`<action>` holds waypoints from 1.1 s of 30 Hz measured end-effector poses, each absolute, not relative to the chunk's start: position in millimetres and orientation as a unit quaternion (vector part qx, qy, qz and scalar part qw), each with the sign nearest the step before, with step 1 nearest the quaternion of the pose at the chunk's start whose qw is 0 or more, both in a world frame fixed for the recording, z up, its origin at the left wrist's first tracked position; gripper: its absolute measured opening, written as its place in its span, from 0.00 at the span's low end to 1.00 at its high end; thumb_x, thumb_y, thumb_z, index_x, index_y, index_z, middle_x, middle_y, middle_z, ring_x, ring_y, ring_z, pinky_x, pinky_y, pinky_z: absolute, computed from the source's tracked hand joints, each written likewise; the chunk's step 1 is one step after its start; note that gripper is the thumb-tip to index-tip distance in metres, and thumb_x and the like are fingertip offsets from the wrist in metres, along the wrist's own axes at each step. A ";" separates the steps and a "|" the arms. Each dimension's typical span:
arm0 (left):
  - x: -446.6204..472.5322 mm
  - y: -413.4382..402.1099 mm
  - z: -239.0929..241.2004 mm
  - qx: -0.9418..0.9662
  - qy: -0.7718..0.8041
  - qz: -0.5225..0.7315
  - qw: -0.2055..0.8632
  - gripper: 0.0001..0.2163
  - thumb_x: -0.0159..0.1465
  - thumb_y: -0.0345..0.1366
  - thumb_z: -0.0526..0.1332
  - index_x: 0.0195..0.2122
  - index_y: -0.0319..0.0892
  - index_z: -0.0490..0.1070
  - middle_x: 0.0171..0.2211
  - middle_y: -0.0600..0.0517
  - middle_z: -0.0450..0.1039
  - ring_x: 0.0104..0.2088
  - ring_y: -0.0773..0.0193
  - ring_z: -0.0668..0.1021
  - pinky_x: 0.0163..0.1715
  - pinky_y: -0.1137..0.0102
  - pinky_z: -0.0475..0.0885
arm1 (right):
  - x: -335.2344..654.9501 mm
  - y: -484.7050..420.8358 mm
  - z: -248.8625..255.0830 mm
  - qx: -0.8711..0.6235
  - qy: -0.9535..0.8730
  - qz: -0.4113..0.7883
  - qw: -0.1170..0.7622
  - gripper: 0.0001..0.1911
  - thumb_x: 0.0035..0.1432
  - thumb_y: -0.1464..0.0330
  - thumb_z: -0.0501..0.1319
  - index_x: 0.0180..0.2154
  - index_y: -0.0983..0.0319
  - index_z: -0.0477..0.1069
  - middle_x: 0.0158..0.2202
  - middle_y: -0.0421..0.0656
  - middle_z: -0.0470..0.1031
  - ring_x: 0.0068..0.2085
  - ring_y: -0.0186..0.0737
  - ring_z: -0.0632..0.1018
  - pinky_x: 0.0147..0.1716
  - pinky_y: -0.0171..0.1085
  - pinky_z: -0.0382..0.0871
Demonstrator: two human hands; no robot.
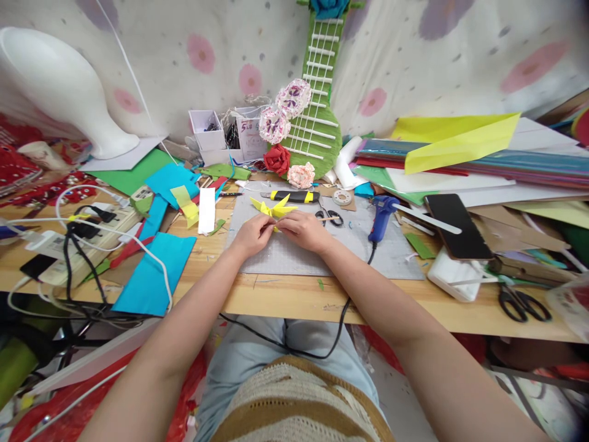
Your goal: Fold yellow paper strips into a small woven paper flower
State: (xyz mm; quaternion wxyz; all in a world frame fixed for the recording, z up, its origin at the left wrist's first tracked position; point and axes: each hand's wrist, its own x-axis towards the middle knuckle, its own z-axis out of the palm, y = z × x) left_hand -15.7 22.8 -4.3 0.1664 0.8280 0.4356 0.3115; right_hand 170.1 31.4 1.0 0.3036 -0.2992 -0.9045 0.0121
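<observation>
Both my hands meet over the grey cutting mat (pixel 294 261), around a yellow paper flower (pixel 275 209) with pointed petals. My left hand (pixel 254 234) pinches its base from the left, fingers closed. From the right, my right hand (pixel 304 231) is closed at the same spot, its fingertips almost touching the left ones. A thin brown stick (pixel 329 218) shows just beyond my right fingers; I cannot tell whether it is held. Behind the flower lies a yellow-and-black utility knife (pixel 294 196). Small black-handled scissors (pixel 338 218) rest right of my right hand.
A blue hot glue gun (pixel 383 218) stands on the mat's right, its cable crossing the table edge to my lap. Further right lie a phone (pixel 458 227) and black scissors (pixel 523 304). Blue paper (pixel 156 273) and a power strip (pixel 87 245) are left. A green paper instrument (pixel 317 135) leans behind.
</observation>
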 end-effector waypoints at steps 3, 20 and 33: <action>-15.6 17.0 -1.3 0.816 0.459 0.334 0.107 0.13 0.58 0.36 0.55 0.44 0.42 0.62 0.37 0.50 0.70 0.37 0.64 0.73 0.39 0.68 0.69 | 166.9 32.1 -2.9 -0.352 -0.871 0.021 0.343 0.10 0.59 0.70 0.53 0.33 0.62 0.73 0.33 0.45 0.76 0.36 0.37 0.74 0.35 0.35 0.65; -2.9 22.2 -11.2 0.788 0.514 0.330 -0.075 0.17 0.55 0.33 0.58 0.47 0.43 0.61 0.47 0.44 0.63 0.49 0.53 0.67 0.49 0.60 0.63 | 156.8 28.5 -0.3 -0.474 -0.750 0.149 0.437 0.07 0.53 0.70 0.55 0.30 0.62 0.73 0.28 0.42 0.75 0.30 0.35 0.73 0.32 0.34 0.66; -3.0 21.0 -7.8 0.777 0.524 0.341 -0.073 0.19 0.56 0.32 0.57 0.50 0.43 0.61 0.49 0.42 0.63 0.52 0.51 0.64 0.53 0.55 0.54 | 152.8 27.0 5.1 -0.484 -0.698 0.224 0.477 0.06 0.50 0.70 0.57 0.29 0.62 0.72 0.28 0.40 0.76 0.29 0.34 0.74 0.32 0.34 0.67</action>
